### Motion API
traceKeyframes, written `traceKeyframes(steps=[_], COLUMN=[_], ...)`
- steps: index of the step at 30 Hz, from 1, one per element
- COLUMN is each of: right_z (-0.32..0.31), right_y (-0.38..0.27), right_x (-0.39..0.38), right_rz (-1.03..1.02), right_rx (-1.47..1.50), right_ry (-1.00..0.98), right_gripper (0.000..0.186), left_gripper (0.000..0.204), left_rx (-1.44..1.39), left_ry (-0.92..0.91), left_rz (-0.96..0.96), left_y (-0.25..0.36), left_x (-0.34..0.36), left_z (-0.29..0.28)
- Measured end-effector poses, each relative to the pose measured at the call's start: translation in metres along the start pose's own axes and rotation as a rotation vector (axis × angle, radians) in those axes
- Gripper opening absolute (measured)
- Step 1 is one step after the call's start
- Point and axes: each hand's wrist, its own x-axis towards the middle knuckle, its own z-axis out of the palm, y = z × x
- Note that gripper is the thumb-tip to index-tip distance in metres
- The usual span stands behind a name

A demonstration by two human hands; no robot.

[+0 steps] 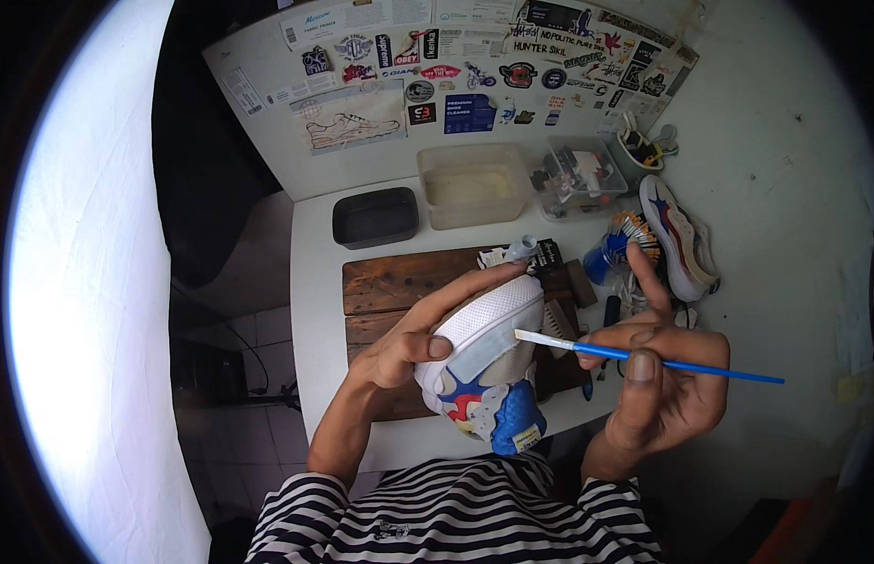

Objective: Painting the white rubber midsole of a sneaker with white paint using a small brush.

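Note:
A white sneaker (493, 318) with blue, red and beige panels is tilted up in front of me, its textured white sole toward the far side. My left hand (399, 355) grips it, the thumb pressed on the sole's edge and a finger stretched along the far side. In my right hand (677, 385) is a flat paintbrush (700, 368) with a blue handle, pinched between thumb and fingers while the index finger points up. Its pale bristles meet the shoe's side beside a light grey-blue patch; whether they press on it I cannot tell.
Beneath the shoe lies a dark wooden board (385, 282) on a white table. Behind it stand a black tub (375, 218), a clear plastic tub (474, 209) and a box of small items (582, 183). A blue brush cup (601, 261) and another sneaker (675, 235) stand at right.

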Motion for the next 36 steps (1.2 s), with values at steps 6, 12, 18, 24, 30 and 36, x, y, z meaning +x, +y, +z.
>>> traceKeyframes(steps=[6,12,18,24,30,36], right_z=[-0.015,-0.017,-0.015,-0.013,-0.015,-0.015], right_y=[-0.011,-0.01,-0.003,0.001,0.009,0.02], right_x=[0.012,0.014,0.011,0.009,0.005,0.002], right_rz=[-0.1,-0.122,-0.12,-0.055,0.035,0.146], right_rx=[-0.11,-0.102,-0.086,-0.086,-0.025,0.048], right_ry=[-0.228,-0.294,-0.186,-0.069,0.01,0.066], right_gripper=[0.014,0.018,0.012,0.008,0.007,0.012], left_gripper=[0.117,0.116,0.116,0.114,0.111,0.111], left_rx=[0.003,0.014,0.01,-0.007,0.014,0.006], left_ry=[-0.031,-0.041,-0.05,-0.04,-0.036,-0.03], left_rz=[-0.002,0.029,0.014,0.016,0.039,0.014], left_y=[-0.004,-0.008,-0.006,-0.01,-0.012,-0.01], left_x=[0.001,0.002,0.001,0.001,-0.001,-0.003], left_z=[0.003,0.004,0.003,0.002,0.0,0.0])
